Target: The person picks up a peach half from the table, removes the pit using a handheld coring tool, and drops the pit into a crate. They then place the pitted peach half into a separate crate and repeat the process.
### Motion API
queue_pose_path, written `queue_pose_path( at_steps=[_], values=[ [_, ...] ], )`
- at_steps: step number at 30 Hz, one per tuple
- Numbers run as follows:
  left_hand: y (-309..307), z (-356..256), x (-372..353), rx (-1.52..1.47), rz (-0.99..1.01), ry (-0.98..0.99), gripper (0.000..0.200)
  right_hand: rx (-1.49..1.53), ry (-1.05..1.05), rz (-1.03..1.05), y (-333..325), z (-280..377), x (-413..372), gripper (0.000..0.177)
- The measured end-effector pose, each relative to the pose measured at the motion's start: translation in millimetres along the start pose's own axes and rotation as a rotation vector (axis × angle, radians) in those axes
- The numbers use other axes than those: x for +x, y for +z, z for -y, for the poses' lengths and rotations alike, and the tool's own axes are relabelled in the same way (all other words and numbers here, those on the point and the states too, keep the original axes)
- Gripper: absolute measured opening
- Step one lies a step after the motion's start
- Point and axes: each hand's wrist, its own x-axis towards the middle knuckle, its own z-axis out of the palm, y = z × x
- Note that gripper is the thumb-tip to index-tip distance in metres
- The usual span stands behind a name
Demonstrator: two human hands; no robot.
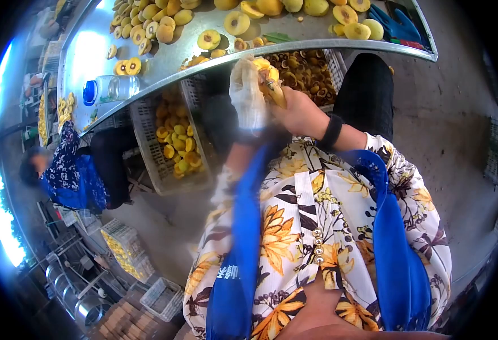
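My left hand [248, 97], in a white glove, is closed round a yellow peach [265, 68] at the front edge of the metal table. My right hand [301, 114], bare with a black band at the wrist, grips a pitting tool [276, 95] by its yellowish handle. The tool's metal end meets the peach's cut side; its tip is hidden. Below both hands, a crate [334, 63] holds many brown-centred peach pieces. Halved peaches [236, 23] lie on the table just beyond the edge.
On the metal table [166, 61] stand more peaches, a blue-capped clear bottle [110, 89] and blue gloves [399, 26]. A crate of yellow halves [157, 164] sits on the floor at left. Another person [76, 170] sits further left, near stacked crates [128, 249].
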Motion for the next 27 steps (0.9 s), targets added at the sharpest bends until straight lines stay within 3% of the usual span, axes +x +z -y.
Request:
queue_pose_path(
  at_steps=[1, 4, 6, 7, 13, 16, 18, 21, 23, 26, 27],
  values=[
    [1, 2, -3, 0.003, -0.046, -0.036, 0.039, 0.061, 0.017, 0.036, 0, 0, -2, 0.02],
    [-18, 22, 11, -0.574, 0.031, -0.445, 0.033, 0.218, 0.109, 0.147, 4, 3, -8, 0.014],
    [-22, 16, 18, -0.599, 0.044, -0.539, 0.032, 0.314, 0.268, 0.214, 4, 17, -7, 0.011],
    [-21, 14, 18, -0.609, 0.055, -0.582, 0.031, 0.303, 0.249, 0.214, 5, 14, -6, 0.011],
    [-16, 8, 6, -0.445, 0.059, -0.355, 0.03, 0.318, 0.255, 0.247, 10, 0, -13, 0.011],
    [-14, 1, 7, -0.471, 0.082, -0.516, 0.029, 0.265, 0.255, 0.256, 12, 2, -10, 0.011],
    [-11, 10, -12, -0.427, 0.081, -0.36, 0.03, 0.223, 0.213, 0.237, 17, -11, -28, 0.011],
    [-16, 9, 1, -0.272, -0.012, -0.234, 0.032, 0.573, 0.382, 0.356, 11, 11, -21, 0.007],
    [-16, 4, 3, -0.203, -0.1, -0.206, 0.037, 0.602, 0.357, 0.508, 9, 2, -9, 0.006],
    [-27, -9, -27, -0.35, -0.096, -0.314, 0.045, 0.782, 0.205, 0.693, 10, -15, -41, 0.008],
    [-54, 5, -7, -0.648, -0.09, -0.359, 0.053, 0.867, 0.166, 0.751, 11, -9, -40, 0.01]
  ],
)
